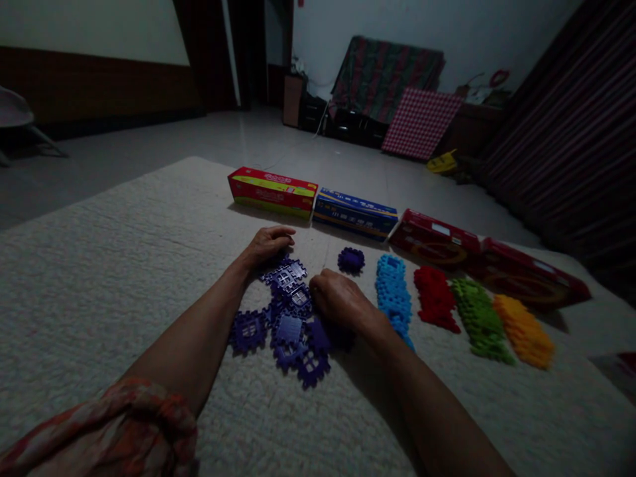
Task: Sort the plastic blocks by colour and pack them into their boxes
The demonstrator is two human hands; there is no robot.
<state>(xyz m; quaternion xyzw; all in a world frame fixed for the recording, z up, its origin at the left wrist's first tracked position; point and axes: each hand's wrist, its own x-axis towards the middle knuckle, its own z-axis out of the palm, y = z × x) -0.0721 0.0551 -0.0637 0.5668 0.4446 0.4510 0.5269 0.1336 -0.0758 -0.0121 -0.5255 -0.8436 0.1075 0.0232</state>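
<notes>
A loose pile of purple interlocking tiles (289, 329) lies on the pale quilted mat, some with window shapes. My left hand (271, 244) is at the pile's upper left edge, its fingers curled together; what they grip, if anything, is hidden. On the pile's right side rests my right hand (338, 298), fingers closed and bent down against the tiles, their tips out of sight. One purple tile (351, 260) lies apart, beyond my right hand. Rows of blue (392, 291), red (436, 298), green (481, 319) and orange tiles (523, 330) lie to the right.
Beyond the tiles stand a red and yellow box (273, 192), a blue box (355, 213) and two dark red boxes (434, 238), (534, 273) in a line on the mat (124, 265). A striped curtain hangs at the right; a chair (17, 112) is far left.
</notes>
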